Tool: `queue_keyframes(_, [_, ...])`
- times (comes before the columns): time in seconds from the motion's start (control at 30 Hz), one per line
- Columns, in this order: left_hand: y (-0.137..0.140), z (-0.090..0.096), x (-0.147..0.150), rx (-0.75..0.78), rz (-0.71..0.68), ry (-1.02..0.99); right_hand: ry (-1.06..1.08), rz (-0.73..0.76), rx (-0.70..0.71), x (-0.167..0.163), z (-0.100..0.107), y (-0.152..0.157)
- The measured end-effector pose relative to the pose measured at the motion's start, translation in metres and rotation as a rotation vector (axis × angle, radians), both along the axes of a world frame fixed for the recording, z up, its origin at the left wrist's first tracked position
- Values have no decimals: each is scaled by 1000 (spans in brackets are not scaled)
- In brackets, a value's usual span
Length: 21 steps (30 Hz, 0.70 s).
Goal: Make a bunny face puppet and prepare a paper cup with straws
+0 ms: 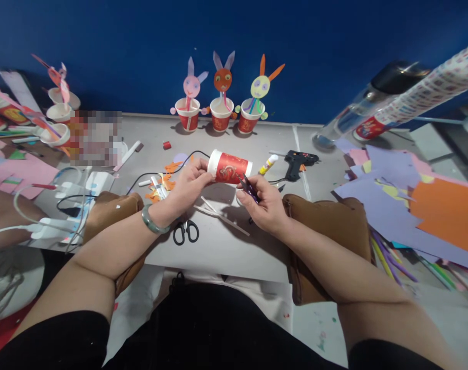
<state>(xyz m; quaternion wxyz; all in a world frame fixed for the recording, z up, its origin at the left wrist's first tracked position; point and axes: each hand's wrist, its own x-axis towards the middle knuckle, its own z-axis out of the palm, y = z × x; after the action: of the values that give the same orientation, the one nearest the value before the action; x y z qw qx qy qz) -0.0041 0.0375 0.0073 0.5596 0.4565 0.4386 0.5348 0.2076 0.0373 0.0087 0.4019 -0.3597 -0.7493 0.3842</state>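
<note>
A red and white paper cup (229, 168) lies on its side in the air over the table, its rim toward the left. My left hand (193, 182) is closed on the rim end, with the thumb in front. In my right hand (265, 203) is a dark purple pointed tool (250, 190), its tip close to the cup's base end; whether it touches cannot be made out. Below the cup lie thin white strips (222, 213). Black-handled scissors (186, 233) rest near my left wrist. A yellow and white glue stick or marker (268, 163) is just right of the cup.
Three cups with paper rabbit heads (222, 115) stand along the blue wall. A black glue gun (297, 163) lies right of centre. Coloured paper sheets (445, 210) fill the right side. Power strips with cables (79, 210) and a clear bottle (357, 110) flank the work area.
</note>
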Motion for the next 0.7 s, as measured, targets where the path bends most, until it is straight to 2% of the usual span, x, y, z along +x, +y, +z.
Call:
queue_keyframes(0.13, [-2, -2, 4, -31, -33, -54, 24, 30, -54, -2, -3, 2])
queue_keyframes(0.27, [-4, -4, 7, -33, -26, -60, 73, 61, -176, -5, 0, 1])
queue_keyframes(0.5, [-5, 1, 11, -54, 23, -159, 154, 249, -648, -13, 5, -11])
queue_keyframes(0.6, [-5, 0, 12, -90, 26, -132, 209, 251, -775, -16, 5, -16])
queue_keyframes(0.7, [-5, 0, 12, -105, -1, -137, 267, 254, -844, -18, 6, -17])
